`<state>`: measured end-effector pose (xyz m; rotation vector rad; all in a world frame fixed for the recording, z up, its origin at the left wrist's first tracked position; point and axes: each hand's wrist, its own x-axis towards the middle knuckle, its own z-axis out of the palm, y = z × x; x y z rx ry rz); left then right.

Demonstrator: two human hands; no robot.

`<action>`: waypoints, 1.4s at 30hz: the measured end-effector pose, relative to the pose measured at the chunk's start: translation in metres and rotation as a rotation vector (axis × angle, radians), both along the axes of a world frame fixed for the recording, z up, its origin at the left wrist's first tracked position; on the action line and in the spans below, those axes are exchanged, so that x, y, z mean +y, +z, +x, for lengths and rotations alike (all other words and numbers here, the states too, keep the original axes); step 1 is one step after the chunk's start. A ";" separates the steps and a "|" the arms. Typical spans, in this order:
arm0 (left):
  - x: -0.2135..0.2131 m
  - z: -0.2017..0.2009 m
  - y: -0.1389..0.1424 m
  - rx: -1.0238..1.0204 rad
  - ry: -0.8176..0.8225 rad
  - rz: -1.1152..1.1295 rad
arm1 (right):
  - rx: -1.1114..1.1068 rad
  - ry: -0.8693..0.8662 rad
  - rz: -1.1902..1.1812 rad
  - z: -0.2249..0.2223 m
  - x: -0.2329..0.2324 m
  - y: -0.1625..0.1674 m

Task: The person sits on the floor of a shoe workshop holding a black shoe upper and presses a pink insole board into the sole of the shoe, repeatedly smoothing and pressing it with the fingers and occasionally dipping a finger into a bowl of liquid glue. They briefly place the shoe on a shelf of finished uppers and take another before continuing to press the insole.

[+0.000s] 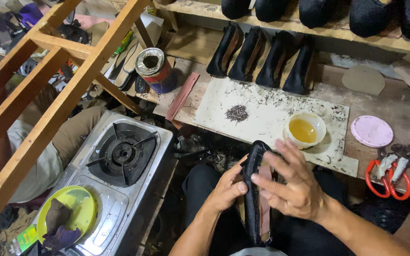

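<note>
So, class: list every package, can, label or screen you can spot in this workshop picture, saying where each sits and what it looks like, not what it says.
Tin can: on the bench, left of the row of black shoes; round, metal top with a hole, red and blue label.
Small packet: bottom left, beside the yellow-green plate; flat, green and yellow.
No screens or signs in view.

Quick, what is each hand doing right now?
Left hand: closed around the black shoe piece.
Right hand: fingers spread open, resting on that shoe piece.
</note>
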<state>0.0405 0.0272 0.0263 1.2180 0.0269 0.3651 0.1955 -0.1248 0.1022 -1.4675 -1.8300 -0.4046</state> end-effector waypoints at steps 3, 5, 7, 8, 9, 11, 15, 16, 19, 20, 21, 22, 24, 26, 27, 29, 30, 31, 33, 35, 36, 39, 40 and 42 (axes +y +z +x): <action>-0.002 0.002 -0.011 0.015 -0.019 -0.304 | 0.036 0.020 -0.012 0.003 -0.006 -0.005; -0.001 0.000 -0.017 -0.042 0.078 -0.378 | 0.190 -0.025 -0.115 0.004 -0.014 -0.012; 0.004 -0.002 -0.022 -0.026 0.210 -0.484 | 0.430 -0.112 -0.325 0.003 -0.024 -0.022; 0.005 0.000 -0.025 0.021 0.292 -0.558 | 0.800 -0.070 -0.503 0.003 -0.029 -0.026; 0.006 0.000 -0.027 0.068 0.374 -0.631 | 1.172 -0.027 -0.677 0.003 -0.034 -0.031; 0.006 0.001 -0.030 -0.085 0.375 -0.824 | 1.632 0.139 -0.783 0.003 -0.042 -0.039; -0.007 -0.004 -0.036 0.019 0.392 -0.820 | 1.823 0.369 -0.560 0.012 -0.048 -0.046; -0.007 -0.010 -0.037 0.055 0.210 -0.825 | 1.834 0.363 -0.523 0.017 -0.047 -0.045; -0.007 -0.031 -0.038 0.061 -0.260 -0.979 | 1.663 -0.022 -0.551 0.032 -0.042 -0.039; -0.008 -0.036 -0.037 -0.002 -0.369 -1.135 | 1.601 0.003 -0.547 0.038 -0.039 -0.036; -0.010 -0.040 -0.038 -0.066 -0.478 -1.295 | 1.542 0.024 -0.548 0.043 -0.036 -0.033; -0.013 -0.043 -0.037 -0.165 -0.482 -1.317 | 1.487 0.042 -0.553 0.048 -0.033 -0.030; -0.016 -0.045 -0.035 -0.358 -0.499 -1.338 | 1.273 -0.012 -0.625 0.059 -0.026 -0.028; -0.023 -0.049 -0.032 -0.319 -0.433 -1.250 | 0.874 -0.191 -0.581 0.070 -0.018 -0.030; -0.023 -0.050 -0.029 -0.298 -0.403 -1.203 | 0.581 -0.337 -0.491 0.076 -0.015 -0.033; -0.026 -0.047 -0.024 -0.211 -0.199 -0.897 | 0.098 -0.540 -0.389 0.090 -0.008 -0.044; -0.025 -0.045 -0.021 -0.168 -0.098 -0.739 | -0.090 -0.606 -0.374 0.097 -0.005 -0.050; -0.025 -0.043 -0.018 -0.167 -0.075 -0.765 | -0.279 -0.671 -0.356 0.105 -0.002 -0.057; -0.027 -0.042 -0.011 -0.162 -0.025 -0.822 | -0.100 -0.655 -0.420 0.118 0.001 -0.070; -0.025 -0.040 -0.003 -0.121 0.026 -0.699 | 0.001 -0.626 -0.418 0.127 0.004 -0.078; -0.024 -0.039 0.001 -0.099 0.056 -0.639 | 0.016 -0.604 -0.390 0.131 0.006 -0.080; -0.022 -0.035 0.010 -0.082 0.065 -0.603 | -0.029 -0.580 -0.413 0.138 0.010 -0.079; -0.021 -0.033 0.012 -0.079 0.095 -0.581 | -0.058 -0.583 -0.435 0.139 0.012 -0.077; -0.022 -0.028 0.015 -0.071 0.147 -0.543 | -0.035 -0.655 -0.679 0.142 0.014 -0.072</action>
